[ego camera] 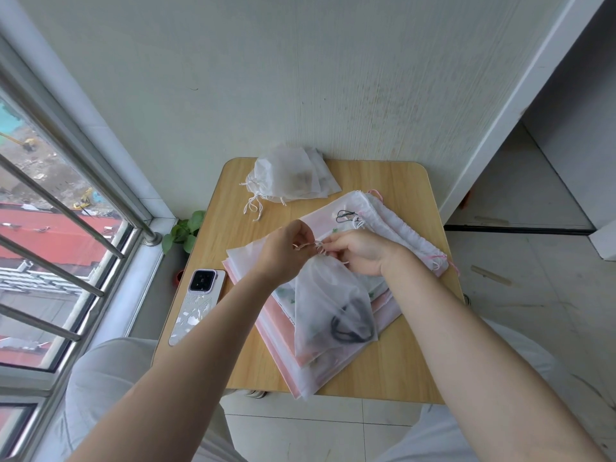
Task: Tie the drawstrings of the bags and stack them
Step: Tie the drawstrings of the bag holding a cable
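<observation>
I see my left hand (283, 251) and my right hand (358, 253) close together above the middle of the desk (400, 371). The fingers of both hands pinch the pink drawstring (313, 245) at the top of a thin white bag (330, 308). The bag hangs down from the string, and something dark and curved shows through it near the bottom. Under the bag lies a flat pile of pink and white bags (333, 288) that runs from the near edge of the desk toward the far right corner. A small heap of white bags (290, 176) with loose white strings sits at the far edge, near the far left corner. A phone (196, 303) lies face down along the left edge. A green plant (185, 233) peeks up just past that edge.
</observation>
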